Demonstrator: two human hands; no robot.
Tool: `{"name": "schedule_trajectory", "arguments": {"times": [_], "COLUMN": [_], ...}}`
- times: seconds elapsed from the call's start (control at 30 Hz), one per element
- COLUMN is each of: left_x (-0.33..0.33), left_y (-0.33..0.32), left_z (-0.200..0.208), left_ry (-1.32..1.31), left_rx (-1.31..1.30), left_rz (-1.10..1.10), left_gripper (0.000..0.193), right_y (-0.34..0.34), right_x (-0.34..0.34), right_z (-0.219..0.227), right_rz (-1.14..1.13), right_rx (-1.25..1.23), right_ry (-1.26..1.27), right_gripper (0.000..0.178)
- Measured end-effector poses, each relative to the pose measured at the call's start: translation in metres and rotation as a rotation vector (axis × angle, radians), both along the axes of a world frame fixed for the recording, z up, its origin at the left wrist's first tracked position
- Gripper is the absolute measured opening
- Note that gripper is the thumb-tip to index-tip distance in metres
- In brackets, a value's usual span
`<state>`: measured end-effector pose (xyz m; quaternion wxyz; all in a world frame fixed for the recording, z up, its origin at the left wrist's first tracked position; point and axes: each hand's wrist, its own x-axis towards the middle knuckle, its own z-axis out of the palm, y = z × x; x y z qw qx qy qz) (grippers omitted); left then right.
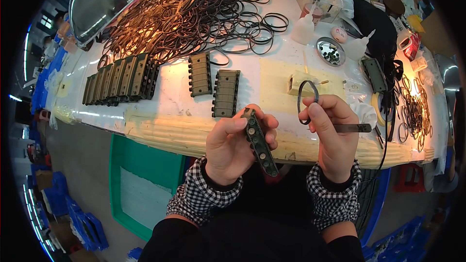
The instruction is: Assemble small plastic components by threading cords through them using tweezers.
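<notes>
My left hand [227, 140] is closed around a dark-green toy tank chassis [261, 146], which is tilted so its row of round wheels shows. Between the thumb and fingers of my right hand [335, 131] is a thin black rubber track [302, 98], a closed loop standing upright. Flat metal tweezers [353, 128] also lie in that hand, their end sticking out to the right. The track and the chassis are apart. Just beyond my left hand, two more olive chassis, one nearer [226, 93] and one farther [199, 73], lie on the table.
A row of several chassis [119, 80] stands at the left. Behind is a large heap of black loops [179, 19]; a smaller heap [414, 111] lies far right. A metal dish [330, 51] holds small dark parts beside a white squeeze bottle [304, 30]. Below is a green tray [141, 165].
</notes>
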<state>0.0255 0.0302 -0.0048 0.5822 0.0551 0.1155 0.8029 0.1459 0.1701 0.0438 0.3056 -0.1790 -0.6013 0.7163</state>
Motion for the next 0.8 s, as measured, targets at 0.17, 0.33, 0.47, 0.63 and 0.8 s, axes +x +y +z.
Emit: {"name": "schedule_trajectory", "arguments": {"times": [0.17,0.33,0.47,0.63,0.8], "left_x": [0.0003,0.0004,-0.0003,-0.0007,0.0002], "left_y": [0.0002,0.0034,0.0046,0.0037,0.0048], "left_z": [0.0017,0.0011,0.0007,0.0006,0.0053], "left_ry": [0.002,-0.008,0.020,0.091,0.135], "left_rx": [-0.021,0.007,0.006,0.014,-0.035], "left_rz": [0.007,-0.003,0.001,0.014,0.032], "left_gripper": [0.027,0.017,0.018,0.019,0.020], "right_y": [0.0013,0.0007,0.0007,0.0017,-0.0023], "right_x": [0.0006,0.0019,0.0009,0.0013,0.0011], "right_z": [-0.0012,0.0003,0.0003,0.0001,0.0015], "right_rz": [0.001,0.007,0.005,0.033,0.022], "right_rx": [0.006,0.006,0.013,0.032,0.046], "right_ry": [-0.012,-0.007,-0.018,-0.023,-0.056], "right_gripper": [0.013,0.013,0.013,0.013,0.011]}}
